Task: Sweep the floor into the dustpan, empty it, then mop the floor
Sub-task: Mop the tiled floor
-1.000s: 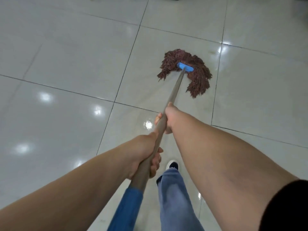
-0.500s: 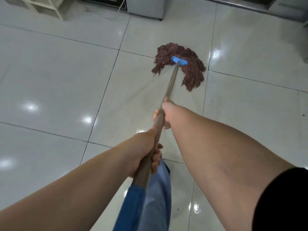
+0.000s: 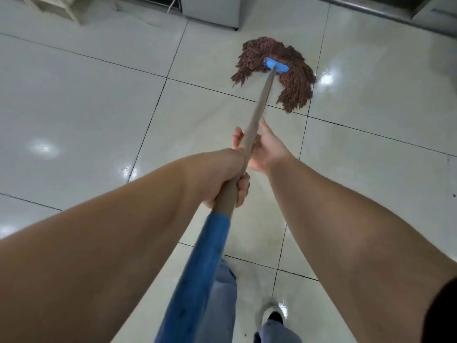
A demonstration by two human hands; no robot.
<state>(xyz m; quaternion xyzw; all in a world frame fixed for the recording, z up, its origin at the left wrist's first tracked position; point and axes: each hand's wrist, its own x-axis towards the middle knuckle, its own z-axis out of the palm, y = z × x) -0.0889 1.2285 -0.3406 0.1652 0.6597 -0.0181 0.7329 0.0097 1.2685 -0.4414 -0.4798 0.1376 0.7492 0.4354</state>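
Blue lower end of mop handle [image 3: 197, 280] runs off bottom edge. White cabinet [image 3: 212, 8] and pale wooden shelf frame [image 3: 61, 8] cut by top edge. White shoe [image 3: 272, 315] partly hidden by jeans leg [image 3: 277, 332].

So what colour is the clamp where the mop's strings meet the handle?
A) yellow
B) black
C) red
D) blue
D: the clamp joining the brown mop strings to the handle is bright blue.
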